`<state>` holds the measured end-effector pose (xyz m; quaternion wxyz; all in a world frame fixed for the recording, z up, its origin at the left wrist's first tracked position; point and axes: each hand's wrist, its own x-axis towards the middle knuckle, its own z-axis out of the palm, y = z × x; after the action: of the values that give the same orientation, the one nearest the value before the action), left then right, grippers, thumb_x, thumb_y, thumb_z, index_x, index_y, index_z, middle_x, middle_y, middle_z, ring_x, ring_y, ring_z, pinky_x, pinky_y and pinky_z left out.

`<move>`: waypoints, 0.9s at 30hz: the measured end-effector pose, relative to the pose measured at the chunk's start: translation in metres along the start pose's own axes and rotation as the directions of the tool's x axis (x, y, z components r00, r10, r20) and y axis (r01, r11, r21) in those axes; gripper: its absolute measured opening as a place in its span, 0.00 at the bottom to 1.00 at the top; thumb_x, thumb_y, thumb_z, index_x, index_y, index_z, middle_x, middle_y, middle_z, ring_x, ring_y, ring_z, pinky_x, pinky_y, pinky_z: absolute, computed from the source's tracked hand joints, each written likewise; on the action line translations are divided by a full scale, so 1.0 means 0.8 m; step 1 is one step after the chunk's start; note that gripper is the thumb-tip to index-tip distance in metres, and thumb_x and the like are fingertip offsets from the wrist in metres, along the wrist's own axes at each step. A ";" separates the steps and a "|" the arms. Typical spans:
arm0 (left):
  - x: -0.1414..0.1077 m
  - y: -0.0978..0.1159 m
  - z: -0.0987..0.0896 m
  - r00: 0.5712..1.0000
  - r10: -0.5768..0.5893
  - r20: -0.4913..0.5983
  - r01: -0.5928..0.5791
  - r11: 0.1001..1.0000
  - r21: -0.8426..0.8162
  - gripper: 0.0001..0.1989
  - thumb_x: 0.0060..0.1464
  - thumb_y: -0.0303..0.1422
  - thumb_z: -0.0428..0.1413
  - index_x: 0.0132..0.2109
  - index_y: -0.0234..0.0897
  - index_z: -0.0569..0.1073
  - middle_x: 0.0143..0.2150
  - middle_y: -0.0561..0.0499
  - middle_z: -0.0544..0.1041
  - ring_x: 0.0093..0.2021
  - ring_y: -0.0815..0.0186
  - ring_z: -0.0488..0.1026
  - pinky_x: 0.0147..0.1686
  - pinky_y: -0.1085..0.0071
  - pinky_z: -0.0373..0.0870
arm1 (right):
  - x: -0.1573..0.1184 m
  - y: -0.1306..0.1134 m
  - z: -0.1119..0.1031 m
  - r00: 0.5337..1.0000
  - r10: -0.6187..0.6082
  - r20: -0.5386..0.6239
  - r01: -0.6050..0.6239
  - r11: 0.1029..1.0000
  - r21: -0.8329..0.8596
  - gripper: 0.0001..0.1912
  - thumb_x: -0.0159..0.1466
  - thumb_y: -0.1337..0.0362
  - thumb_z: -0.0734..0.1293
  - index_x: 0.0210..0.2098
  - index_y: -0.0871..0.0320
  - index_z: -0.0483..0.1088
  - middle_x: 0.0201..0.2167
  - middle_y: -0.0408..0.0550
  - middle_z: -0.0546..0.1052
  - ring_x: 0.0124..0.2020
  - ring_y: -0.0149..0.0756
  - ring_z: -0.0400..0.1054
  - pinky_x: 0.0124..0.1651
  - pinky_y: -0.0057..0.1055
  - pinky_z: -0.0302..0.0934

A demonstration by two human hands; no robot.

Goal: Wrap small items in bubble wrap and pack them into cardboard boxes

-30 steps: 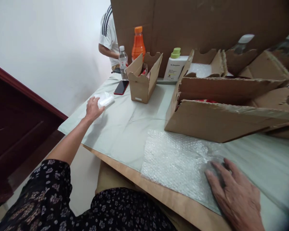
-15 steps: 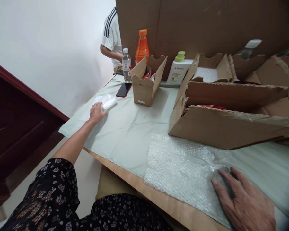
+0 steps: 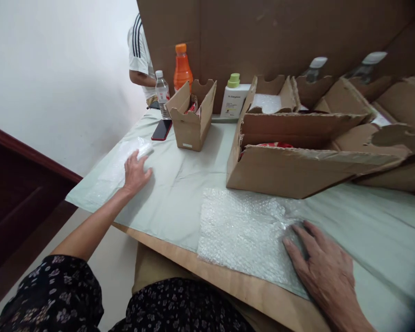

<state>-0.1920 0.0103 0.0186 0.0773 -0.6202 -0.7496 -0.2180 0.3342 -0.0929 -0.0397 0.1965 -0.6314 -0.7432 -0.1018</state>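
Note:
A sheet of bubble wrap (image 3: 240,230) lies flat along the table's front edge. My right hand (image 3: 323,265) rests with fingers apart on its right end, over a crumpled part. At the left side of the table, my left hand (image 3: 137,174) has its fingers spread and grips nothing. Just beyond and left of it are clear plastic packaging (image 3: 114,161) and a small rolled piece of it. Just in front of the bubble wrap stands a long open cardboard box (image 3: 269,173) with something red inside.
A small open carton (image 3: 190,131) holds red items. Behind it stand a water bottle (image 3: 162,94) and an orange bottle (image 3: 182,69). A phone (image 3: 161,130) lies left of the carton; a white bottle (image 3: 233,101) stands behind. More boxes fill the right. A person (image 3: 140,60) is at the back left.
The view has turned right, so the boxes appear further left. My left hand has drawn back from the rolled plastic, its fingers spread. My right hand stays on the bubble wrap.

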 end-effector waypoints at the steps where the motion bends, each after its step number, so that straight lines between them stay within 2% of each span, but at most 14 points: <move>1: -0.013 0.019 0.000 0.995 0.094 0.027 -0.093 0.995 -0.030 0.23 0.56 0.33 0.58 0.59 0.35 0.74 0.72 0.34 0.65 0.73 0.40 0.60 0.71 0.42 0.57 | 0.000 -0.002 -0.001 1.000 0.011 0.009 -0.011 1.000 -0.005 0.25 0.73 0.49 0.56 0.56 0.57 0.75 0.61 0.61 0.76 0.56 0.57 0.73 0.52 0.52 0.67; 2: -0.028 0.040 0.000 0.980 0.195 0.045 -0.192 0.979 -0.073 0.22 0.56 0.33 0.58 0.58 0.36 0.75 0.71 0.35 0.66 0.73 0.41 0.60 0.71 0.42 0.57 | 0.000 -0.004 -0.003 1.000 0.022 0.019 -0.022 1.000 -0.009 0.26 0.74 0.49 0.56 0.56 0.58 0.75 0.61 0.61 0.76 0.56 0.56 0.73 0.53 0.51 0.66; 4: -0.061 0.089 -0.002 0.914 0.401 0.057 -0.385 0.904 -0.186 0.19 0.59 0.34 0.58 0.57 0.38 0.76 0.70 0.37 0.68 0.73 0.43 0.61 0.71 0.42 0.58 | -0.001 -0.008 -0.006 0.998 0.034 0.044 -0.034 0.999 -0.004 0.26 0.74 0.49 0.57 0.56 0.59 0.75 0.62 0.61 0.75 0.57 0.55 0.72 0.55 0.50 0.65; 6: -0.094 0.141 -0.006 0.814 0.578 0.063 -0.534 0.787 -0.310 0.18 0.62 0.34 0.57 0.58 0.38 0.76 0.71 0.37 0.68 0.74 0.45 0.61 0.70 0.43 0.60 | -0.002 -0.010 -0.009 0.997 0.037 0.066 -0.038 0.999 0.018 0.25 0.74 0.50 0.58 0.57 0.60 0.75 0.63 0.61 0.75 0.59 0.54 0.71 0.56 0.49 0.65; 9: -0.134 0.212 -0.006 0.650 0.751 0.116 -0.644 0.625 -0.441 0.20 0.64 0.35 0.58 0.61 0.39 0.75 0.72 0.37 0.67 0.74 0.46 0.60 0.70 0.44 0.62 | -0.004 -0.010 -0.011 0.997 0.037 0.066 -0.040 0.998 0.041 0.24 0.74 0.52 0.59 0.58 0.59 0.74 0.63 0.62 0.74 0.60 0.54 0.70 0.57 0.49 0.64; 12: -0.155 0.250 0.010 0.490 0.844 0.218 -0.682 0.527 -0.507 0.25 0.63 0.41 0.60 0.65 0.38 0.72 0.73 0.35 0.66 0.75 0.45 0.60 0.71 0.43 0.60 | -0.007 -0.010 -0.012 0.998 0.037 0.054 -0.040 0.998 0.052 0.23 0.74 0.53 0.59 0.59 0.59 0.74 0.63 0.62 0.74 0.59 0.55 0.70 0.57 0.50 0.64; 14: -0.159 0.252 0.023 0.428 0.862 0.272 -0.682 0.506 -0.529 0.28 0.64 0.43 0.60 0.67 0.39 0.71 0.73 0.36 0.66 0.75 0.45 0.60 0.73 0.43 0.57 | -0.007 -0.013 -0.012 0.998 0.041 0.052 -0.044 0.996 0.076 0.23 0.74 0.53 0.60 0.60 0.59 0.74 0.64 0.62 0.74 0.59 0.55 0.70 0.57 0.50 0.63; 18: -0.154 0.230 0.032 0.403 0.862 0.307 -0.651 0.505 -0.566 0.30 0.65 0.44 0.59 0.69 0.41 0.69 0.76 0.38 0.63 0.77 0.48 0.56 0.74 0.45 0.55 | -0.009 -0.013 -0.012 0.997 0.036 0.067 -0.044 0.992 0.120 0.23 0.73 0.55 0.60 0.61 0.58 0.74 0.65 0.61 0.73 0.62 0.55 0.68 0.59 0.50 0.62; 23: -0.153 0.217 0.011 0.377 0.860 0.343 -0.638 0.510 -0.577 0.28 0.63 0.40 0.60 0.68 0.41 0.70 0.75 0.37 0.63 0.77 0.46 0.57 0.73 0.42 0.57 | -0.016 0.005 -0.031 0.997 0.034 0.067 -0.040 0.994 0.101 0.21 0.73 0.55 0.60 0.55 0.58 0.76 0.63 0.60 0.75 0.61 0.54 0.70 0.57 0.48 0.64; 25: -0.154 0.224 0.006 0.393 0.858 0.330 -0.639 0.513 -0.574 0.26 0.62 0.37 0.60 0.66 0.40 0.72 0.74 0.36 0.65 0.75 0.44 0.60 0.71 0.41 0.60 | -0.013 0.005 -0.046 0.999 0.016 0.045 -0.020 0.995 0.098 0.20 0.74 0.55 0.59 0.54 0.58 0.76 0.63 0.60 0.75 0.61 0.53 0.70 0.57 0.49 0.65; 27: -0.155 0.240 0.007 0.429 0.859 0.281 -0.637 0.508 -0.580 0.25 0.62 0.35 0.60 0.65 0.40 0.72 0.73 0.35 0.66 0.75 0.44 0.61 0.70 0.40 0.61 | -0.002 -0.005 -0.058 0.998 -0.048 0.041 0.043 0.992 0.116 0.19 0.74 0.58 0.60 0.56 0.57 0.76 0.65 0.59 0.74 0.62 0.53 0.70 0.58 0.49 0.65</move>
<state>0.0209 -0.0727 0.0097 -0.1700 -0.9271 -0.3124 -0.1181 0.3378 -0.1137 0.0018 0.2138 -0.6039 -0.7663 -0.0492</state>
